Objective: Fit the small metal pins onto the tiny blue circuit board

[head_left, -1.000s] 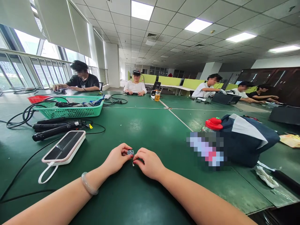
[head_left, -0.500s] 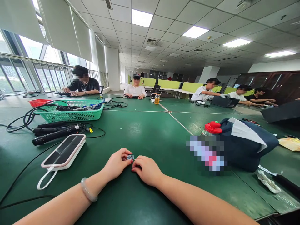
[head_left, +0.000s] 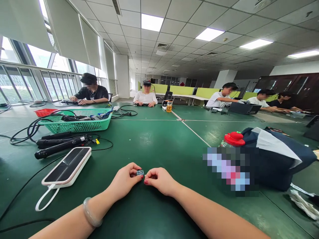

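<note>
My left hand (head_left: 127,179) pinches a small blue circuit board (head_left: 140,173) between thumb and fingers, just above the green table (head_left: 144,146). Close beside the board's right edge is my right hand (head_left: 160,181), its thumb and fingertips pressed together. A tiny pale bit shows at those fingertips, too small to make out. A phone (head_left: 67,166) in a white and pink case with a white strap lies left of my hands.
At the left stand a green basket (head_left: 77,125) of cables and several black rods (head_left: 61,147). A red-lidded jar (head_left: 234,138) and a dark bag (head_left: 269,162) are at the right, near a blurred patch. Several people sit around the table.
The view has shifted slightly, so my hands appear lower. My right fingertips are now a little apart from the board, and more of the board shows.
</note>
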Demonstrator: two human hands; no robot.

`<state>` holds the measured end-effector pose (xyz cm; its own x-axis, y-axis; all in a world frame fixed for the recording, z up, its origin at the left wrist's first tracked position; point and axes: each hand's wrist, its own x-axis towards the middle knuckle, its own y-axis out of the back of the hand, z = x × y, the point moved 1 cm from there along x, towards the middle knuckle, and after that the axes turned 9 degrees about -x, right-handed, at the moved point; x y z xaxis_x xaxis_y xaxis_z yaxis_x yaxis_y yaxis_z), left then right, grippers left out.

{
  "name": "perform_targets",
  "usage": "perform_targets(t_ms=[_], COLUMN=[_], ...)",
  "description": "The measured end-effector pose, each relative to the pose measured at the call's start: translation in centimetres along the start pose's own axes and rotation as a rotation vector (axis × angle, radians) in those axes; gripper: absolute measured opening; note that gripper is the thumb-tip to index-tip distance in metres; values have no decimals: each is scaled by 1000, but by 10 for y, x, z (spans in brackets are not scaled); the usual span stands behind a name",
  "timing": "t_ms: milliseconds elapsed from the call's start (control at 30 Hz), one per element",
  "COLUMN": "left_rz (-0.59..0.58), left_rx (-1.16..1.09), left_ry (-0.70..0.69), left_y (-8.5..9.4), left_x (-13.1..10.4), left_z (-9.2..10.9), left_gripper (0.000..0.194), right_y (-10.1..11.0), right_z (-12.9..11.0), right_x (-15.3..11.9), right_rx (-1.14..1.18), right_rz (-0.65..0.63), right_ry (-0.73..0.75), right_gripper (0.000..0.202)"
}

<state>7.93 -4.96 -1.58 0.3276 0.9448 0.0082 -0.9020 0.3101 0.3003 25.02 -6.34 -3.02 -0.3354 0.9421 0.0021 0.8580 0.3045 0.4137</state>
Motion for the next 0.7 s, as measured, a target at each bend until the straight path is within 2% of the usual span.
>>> perform_targets(t_ms=[467, 700], left_rz=[-21, -59], left_rx=[41, 68], left_ry=[3, -57], left_y=[0, -1], left_x=[0, -2], left_z=[-1, -2], left_gripper=[25, 26], right_y=[0, 1], right_z=[-3, -14], right_x=[-1, -8], right_rx=[-62, -283], right_rz=[155, 302], right_ry=[25, 162], right_gripper=[11, 9])
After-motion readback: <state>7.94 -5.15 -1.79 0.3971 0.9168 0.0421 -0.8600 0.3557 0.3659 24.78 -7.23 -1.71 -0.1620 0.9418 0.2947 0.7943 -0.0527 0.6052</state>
